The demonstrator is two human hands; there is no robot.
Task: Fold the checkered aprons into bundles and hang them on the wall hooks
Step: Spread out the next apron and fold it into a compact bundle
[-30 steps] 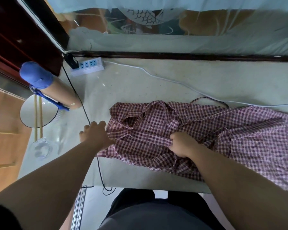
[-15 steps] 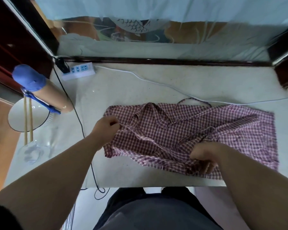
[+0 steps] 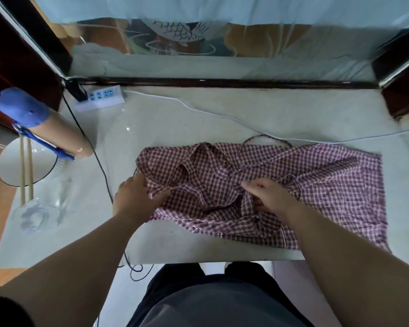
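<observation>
Pale stone table [image 3: 222, 119] carried the maroon-and-white checkered cloth apron [image 3: 316, 185], rumpled near the front edge; soft, light and floppy, it looked best held by hems. Left hand [image 3: 137, 197] gripped its left edge; right hand [image 3: 267, 197] pinched a middle fold. White round plate [image 3: 43, 166] bore two wooden chopsticks [image 3: 22, 166]; clear drinking glass [image 3: 31, 217] seemed empty
</observation>
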